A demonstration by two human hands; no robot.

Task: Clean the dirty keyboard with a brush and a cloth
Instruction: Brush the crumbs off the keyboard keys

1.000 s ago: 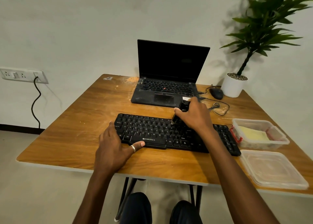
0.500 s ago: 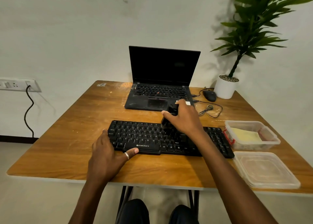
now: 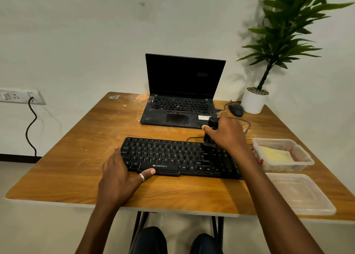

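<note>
The right hand (image 3: 228,134) grips the black brush (image 3: 211,125), fingers curled round its body. The brush stands nearly upright, with its bristle end down on the far key rows of the black Zebronics keyboard (image 3: 169,155), right of centre. The left hand (image 3: 119,176) rests flat at the keyboard's near-left corner, thumb along the front edge. The yellow cloth (image 3: 274,153) lies in a clear container (image 3: 304,162) just right of the keyboard, on the wooden table (image 3: 96,138).
</note>
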